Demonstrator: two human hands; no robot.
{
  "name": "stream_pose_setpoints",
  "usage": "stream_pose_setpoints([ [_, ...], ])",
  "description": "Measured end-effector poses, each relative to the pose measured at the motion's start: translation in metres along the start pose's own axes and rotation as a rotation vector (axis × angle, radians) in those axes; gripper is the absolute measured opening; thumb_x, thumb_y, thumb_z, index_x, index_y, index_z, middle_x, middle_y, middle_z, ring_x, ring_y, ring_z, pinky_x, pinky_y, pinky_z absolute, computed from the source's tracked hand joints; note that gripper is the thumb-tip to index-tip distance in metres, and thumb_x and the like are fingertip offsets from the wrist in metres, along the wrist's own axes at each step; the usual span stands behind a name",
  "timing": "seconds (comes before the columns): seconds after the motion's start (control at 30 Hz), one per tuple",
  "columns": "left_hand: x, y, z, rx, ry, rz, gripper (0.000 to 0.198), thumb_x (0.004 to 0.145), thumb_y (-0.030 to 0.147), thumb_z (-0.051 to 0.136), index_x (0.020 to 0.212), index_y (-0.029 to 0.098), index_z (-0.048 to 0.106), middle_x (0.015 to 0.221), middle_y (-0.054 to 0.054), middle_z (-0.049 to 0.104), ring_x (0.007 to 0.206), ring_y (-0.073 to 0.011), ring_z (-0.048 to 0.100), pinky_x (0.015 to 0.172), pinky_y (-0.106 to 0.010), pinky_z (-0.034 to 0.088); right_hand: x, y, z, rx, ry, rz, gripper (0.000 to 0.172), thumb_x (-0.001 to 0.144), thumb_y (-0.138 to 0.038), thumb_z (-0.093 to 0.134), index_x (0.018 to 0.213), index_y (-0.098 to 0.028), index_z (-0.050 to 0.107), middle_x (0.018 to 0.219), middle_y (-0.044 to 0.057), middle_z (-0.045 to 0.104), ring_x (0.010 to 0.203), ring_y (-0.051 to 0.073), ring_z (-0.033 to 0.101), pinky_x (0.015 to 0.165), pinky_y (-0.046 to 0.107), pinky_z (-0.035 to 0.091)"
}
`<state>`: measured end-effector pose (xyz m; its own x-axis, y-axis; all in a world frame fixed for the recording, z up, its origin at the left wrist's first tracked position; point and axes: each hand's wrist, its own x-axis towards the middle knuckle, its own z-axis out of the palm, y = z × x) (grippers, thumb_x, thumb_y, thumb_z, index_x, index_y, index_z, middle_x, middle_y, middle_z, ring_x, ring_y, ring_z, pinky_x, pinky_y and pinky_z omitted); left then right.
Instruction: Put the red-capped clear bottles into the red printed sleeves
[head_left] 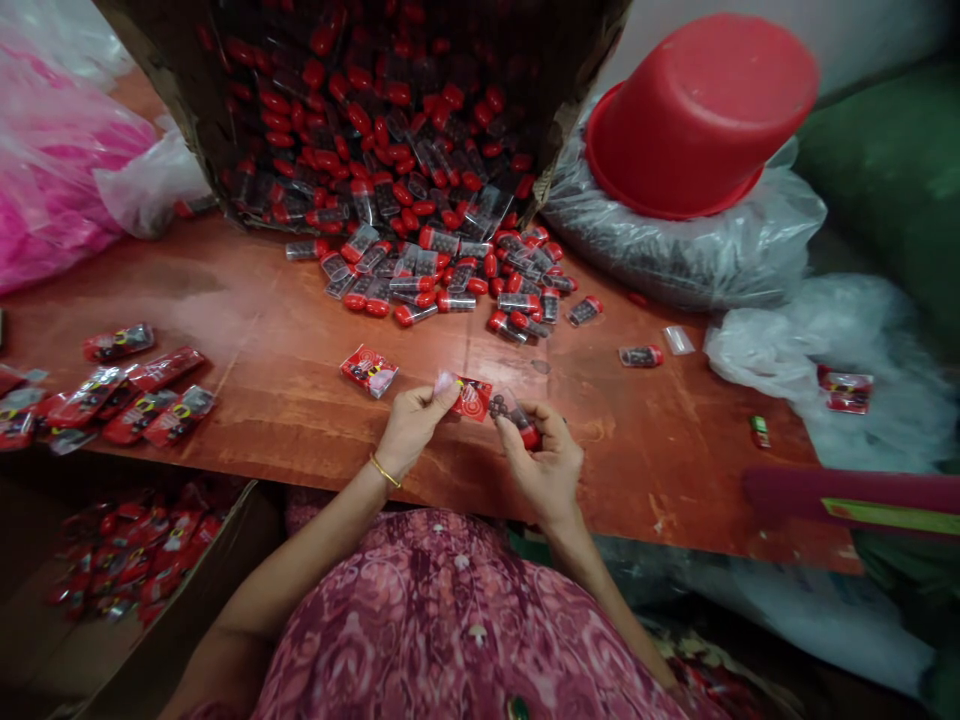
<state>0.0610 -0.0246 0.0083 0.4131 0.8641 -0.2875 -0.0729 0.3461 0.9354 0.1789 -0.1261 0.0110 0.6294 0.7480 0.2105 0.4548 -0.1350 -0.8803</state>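
Note:
My left hand, with a yellow bangle at its wrist, pinches a small red printed wrapper by its left end. In my right hand is a clear tube with a red cap, filled with dark round balls. The tube's clear end points left and meets the wrapper's right edge; I cannot tell whether it is inside. Just left of my hands lies a stack of red printed wrappers. Many more red-capped tubes spill onto the table beyond my hands.
A tipped cardboard box pours tubes onto the reddish table. Wrapped tubes lie at left, above a lower box holding more. At right, a red tub rests upside down on a clear bag. Pink bag stands far left.

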Motion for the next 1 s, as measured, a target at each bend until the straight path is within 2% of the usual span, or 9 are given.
stream_pose_setpoints([
  [0.13,0.001,-0.002,-0.002,0.069,-0.015,0.04,0.031,0.063,0.043,0.071,0.064,0.013,0.07,0.06,0.0,0.063,0.058,-0.011,0.053,0.06,-0.024,0.043,-0.001,-0.004,0.0,0.018,-0.05,0.045,0.02,0.076,-0.032,0.061,0.09,-0.018,0.062,0.069,-0.002,0.063,0.054,0.009,0.053,0.055,0.021,0.045],
  [0.37,-0.003,-0.008,-0.002,0.113,0.086,0.105,0.026,0.067,0.038,0.068,0.064,0.013,0.069,0.058,0.001,0.061,0.058,-0.011,0.051,0.06,-0.023,0.042,-0.001,-0.009,0.001,0.117,-0.184,0.163,0.02,0.074,-0.034,0.062,0.084,-0.016,0.064,0.067,0.0,0.063,0.054,0.009,0.053,0.052,0.021,0.045],
  [0.63,-0.009,-0.008,0.01,-0.073,0.197,0.07,0.023,0.061,0.036,0.072,0.064,0.013,0.069,0.06,0.001,0.064,0.057,-0.0106,0.054,0.059,-0.023,0.045,0.006,-0.014,-0.001,0.326,-0.248,0.417,0.028,0.067,-0.042,0.065,0.077,-0.015,0.062,0.058,-0.003,0.057,0.039,0.006,0.041,0.033,0.018,0.038],
  [0.7,-0.01,-0.009,0.012,-0.107,0.198,0.058,0.022,0.061,0.034,0.072,0.065,0.013,0.069,0.061,0.001,0.066,0.057,-0.0106,0.055,0.059,-0.023,0.046,0.006,-0.014,0.0,0.303,-0.219,0.382,0.025,0.067,-0.038,0.065,0.077,-0.016,0.063,0.059,-0.002,0.059,0.041,0.007,0.045,0.037,0.019,0.04],
  [0.77,-0.01,-0.011,0.014,-0.157,0.177,0.038,0.021,0.06,0.033,0.074,0.068,0.014,0.07,0.065,-0.001,0.068,0.06,-0.0112,0.058,0.062,-0.023,0.047,0.006,-0.013,0.002,0.262,-0.196,0.279,0.02,0.067,-0.033,0.066,0.078,-0.016,0.065,0.064,-0.001,0.063,0.05,0.009,0.052,0.046,0.02,0.045],
  [0.87,-0.009,-0.013,0.015,-0.23,0.162,-0.013,0.025,0.054,0.032,0.078,0.067,0.014,0.07,0.068,-0.002,0.07,0.06,-0.0116,0.06,0.063,-0.024,0.048,0.004,-0.011,0.003,0.237,-0.225,0.147,0.015,0.069,-0.028,0.065,0.079,-0.018,0.066,0.07,-0.001,0.066,0.062,0.012,0.058,0.059,0.023,0.049],
  [1.0,-0.01,-0.01,0.018,-0.3,0.11,-0.107,0.032,0.049,0.037,0.081,0.066,0.012,0.07,0.067,-0.004,0.07,0.059,-0.0114,0.06,0.063,-0.024,0.049,0.002,-0.008,0.008,0.22,-0.236,0.125,0.017,0.073,-0.03,0.062,0.085,-0.018,0.066,0.075,0.0,0.067,0.065,0.013,0.059,0.062,0.024,0.05],
])
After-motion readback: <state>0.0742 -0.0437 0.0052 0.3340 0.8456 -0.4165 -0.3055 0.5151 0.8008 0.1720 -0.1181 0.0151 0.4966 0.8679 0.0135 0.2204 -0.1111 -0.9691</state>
